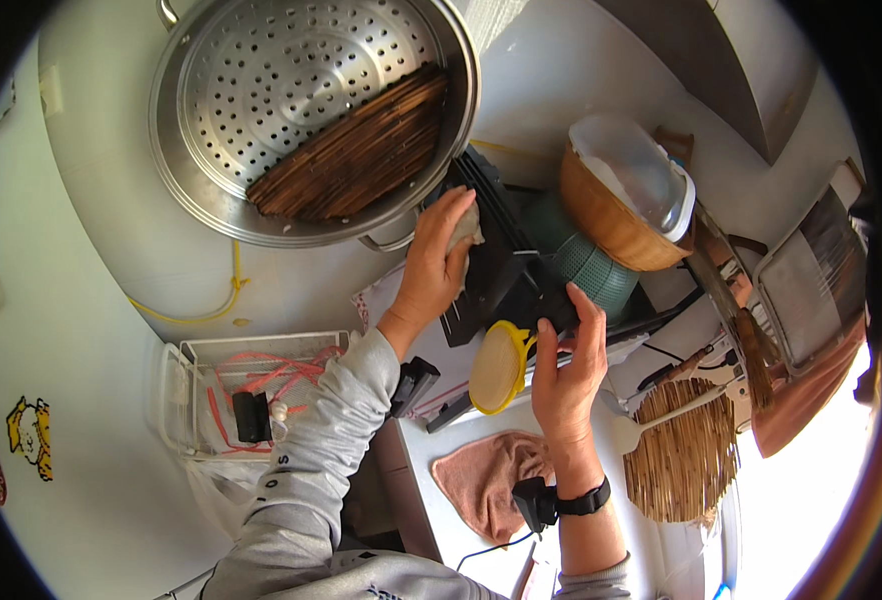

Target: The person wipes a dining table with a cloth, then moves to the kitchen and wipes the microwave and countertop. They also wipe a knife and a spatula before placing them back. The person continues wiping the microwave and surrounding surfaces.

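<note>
My left hand (432, 259) presses a crumpled greyish cloth (468, 229) against the side of a black slotted rack (489, 202). My right hand (572, 367) grips the near corner of the same rack, thumb and fingertips on its dark edge. Just left of the right thumb hangs a small round strainer (498, 367) with a yellow rim. Beyond the left hand is a large stainless steel steamer pot (283, 82) with a perforated tray. A dark slatted mat (358, 150) leans inside it. My left palm is hidden from view.
A wooden-looking tub (612, 210) with a clear lidded container stands behind a green mesh basket (598, 274). On the left, a white wire basket (261, 345) holds red strips. A brown cloth (493, 480) lies on the white counter. A straw mat (681, 457) and white ladle (628, 431) hang right.
</note>
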`<state>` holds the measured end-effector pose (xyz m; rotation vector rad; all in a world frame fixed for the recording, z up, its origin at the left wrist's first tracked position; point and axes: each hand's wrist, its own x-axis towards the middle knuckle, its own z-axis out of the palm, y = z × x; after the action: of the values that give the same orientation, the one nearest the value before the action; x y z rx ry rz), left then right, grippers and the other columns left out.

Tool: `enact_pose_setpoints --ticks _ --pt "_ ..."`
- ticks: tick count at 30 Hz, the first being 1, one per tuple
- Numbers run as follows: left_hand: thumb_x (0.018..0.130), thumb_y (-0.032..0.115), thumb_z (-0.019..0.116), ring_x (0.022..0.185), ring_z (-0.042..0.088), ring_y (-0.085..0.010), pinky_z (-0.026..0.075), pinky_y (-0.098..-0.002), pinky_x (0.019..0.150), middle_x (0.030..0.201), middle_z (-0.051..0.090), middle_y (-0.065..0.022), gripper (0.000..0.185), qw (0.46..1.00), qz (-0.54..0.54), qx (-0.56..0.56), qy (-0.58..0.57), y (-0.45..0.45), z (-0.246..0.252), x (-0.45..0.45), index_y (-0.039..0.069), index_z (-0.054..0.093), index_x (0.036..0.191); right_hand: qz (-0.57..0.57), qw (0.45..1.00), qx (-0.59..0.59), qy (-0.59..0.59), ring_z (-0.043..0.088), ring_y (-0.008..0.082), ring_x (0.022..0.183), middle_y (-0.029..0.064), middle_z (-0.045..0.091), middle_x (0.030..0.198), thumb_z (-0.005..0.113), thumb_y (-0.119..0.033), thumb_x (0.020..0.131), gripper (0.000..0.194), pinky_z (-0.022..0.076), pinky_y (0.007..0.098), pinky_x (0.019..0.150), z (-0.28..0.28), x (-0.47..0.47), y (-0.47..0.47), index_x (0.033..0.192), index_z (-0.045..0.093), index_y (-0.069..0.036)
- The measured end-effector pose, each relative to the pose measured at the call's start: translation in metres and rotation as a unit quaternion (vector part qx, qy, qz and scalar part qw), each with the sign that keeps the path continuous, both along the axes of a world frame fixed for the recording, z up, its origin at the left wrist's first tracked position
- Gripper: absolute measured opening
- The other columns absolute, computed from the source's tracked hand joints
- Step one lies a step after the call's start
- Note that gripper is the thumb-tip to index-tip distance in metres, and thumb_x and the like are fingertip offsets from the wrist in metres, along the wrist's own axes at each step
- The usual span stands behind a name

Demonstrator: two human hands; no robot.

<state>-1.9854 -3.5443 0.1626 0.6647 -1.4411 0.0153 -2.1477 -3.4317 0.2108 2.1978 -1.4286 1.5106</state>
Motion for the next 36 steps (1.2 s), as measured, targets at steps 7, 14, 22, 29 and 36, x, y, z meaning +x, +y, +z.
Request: enact_pose_setpoints --ticks 7,14,22,29,36 --pt "0.082 -0.004 0.052 0.113 0.054 -0.032 0.041 -0.0333 0.096 0.122 0.055 -0.0187 0.044 0.987 0.023 0.152 0.043 0.026 -0.094 -0.005 0.002 0.049 0.126 -0.016 1.0 0.011 -0.002 0.061 0.0234 0.084 0.0148 0.056 0.105 0.059 0.0 0.083 0.039 0.0507 0.0279 0.063 -0.004 0.002 0.001 0.12 0.048 -0.001" --pt "0.079 -0.008 0.053 0.105 0.056 -0.0329 0.045 -0.0353 0.09 0.115 0.056 -0.0172 0.046 0.989 -0.031 0.137 0.048 0.082 -0.082 0.011 0.006 0.054 0.123 -0.008 1.0 0.014 -0.016 0.061 0.0225 0.085 0.0137 0.056 0.106 0.059 0.0 0.083 0.038 0.0498 0.0276 0.064 -0.005 0.002 0.0 0.12 0.049 -0.002" --pt "0.068 -0.008 0.059 0.107 0.049 -0.0347 0.043 -0.0391 0.09 0.119 0.05 -0.0154 0.044 0.994 0.007 0.015 -0.11 0.064 -0.052 -0.014 0.012 0.066 0.107 -0.013 0.999 0.019 -0.028 0.062 0.0237 0.082 0.0134 0.057 0.106 0.06 -0.001 0.082 0.039 0.05 0.0281 0.063 -0.004 0.002 0.001 0.12 0.05 -0.004" --pt "0.071 -0.009 0.057 0.097 0.055 -0.0332 0.047 -0.0379 0.083 0.112 0.053 -0.0161 0.036 0.997 0.048 0.012 -0.056 0.086 -0.055 -0.003 0.006 0.067 0.102 -0.021 1.0 0.009 -0.018 0.061 0.0263 0.074 0.014 0.056 0.104 0.061 -0.004 0.082 0.039 0.0486 0.0306 0.059 -0.003 0.003 0.002 0.12 0.05 -0.005" --pt "0.066 -0.008 0.06 0.092 0.055 -0.0325 0.048 -0.0371 0.079 0.111 0.056 -0.0129 0.033 0.994 0.021 -0.007 -0.108 0.058 -0.051 -0.01 0.007 0.065 0.095 -0.015 1.0 -0.001 -0.024 0.06 0.0279 0.073 0.0136 0.056 0.106 0.061 -0.004 0.082 0.04 0.0492 0.0316 0.061 -0.002 0.002 0.001 0.12 0.049 -0.007"
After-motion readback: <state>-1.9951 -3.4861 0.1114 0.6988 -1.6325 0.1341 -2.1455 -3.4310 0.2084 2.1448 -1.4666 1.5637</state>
